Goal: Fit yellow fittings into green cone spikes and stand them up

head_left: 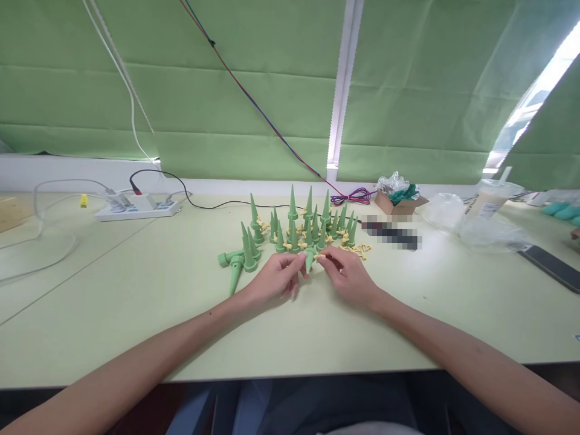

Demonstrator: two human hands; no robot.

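Between the thumb and fingers of my left hand [286, 272] is a green plastic watering spike [310, 261], its tip pointing down toward me. My right hand [347, 275] pinches a small yellow valve piece [319, 257] against the spike's side; whether it sits inside the spike I cannot tell. Just beyond my hands, many green spikes [292, 205] stand upright, several with yellow pieces at their bases. Two spikes [235, 273] lie on their sides left of my left hand. Loose yellow pieces [362, 250] lie beyond my right hand.
A white power strip [138, 209] with plugs and cables is at the left. To the right are a cardboard box [401, 204], plastic bags [441, 211], a drink cup [487, 202] and a phone [550, 266]. A person's hand [575, 234] shows at the far right edge.
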